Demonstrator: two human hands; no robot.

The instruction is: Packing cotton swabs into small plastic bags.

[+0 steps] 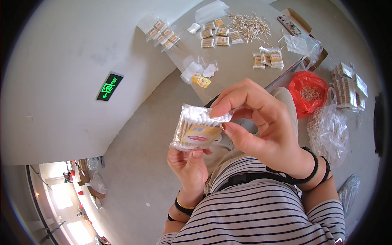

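Swab packet (196, 132) was up in front of the torso, both hands on it, just short of the bench (228, 75). Clear film, yellow label with a red oval facing the camera, white swab heads along the top, pack leaning a bit. Left hand (188, 169) had its fingers clamped on the lower edge, thumb in front. Right hand (265, 126) was at the upper right corner: index tip on the top edge, thumb tip lower at the side, the two spread apart with the corner between; couldn't tell if they were actually squeezing. On the bench, far side: loose swab pile (251, 27), filled packets (214, 33) left of it, clear sleeves (211, 11) behind those. Three more packs (267, 59) sat nearer, right of centre. Yellow labels (201, 80) lay at the near left edge, beside small clear pouches (192, 71). Bagged packs (163, 34) were at the far left corner. Phone (288, 25) was far right, next to a cardboard box (300, 20). Right of the bench: red bag (296, 98) with loose swabs inside, clear bag (330, 132) just nearer, stacked packs (345, 90) farther right.
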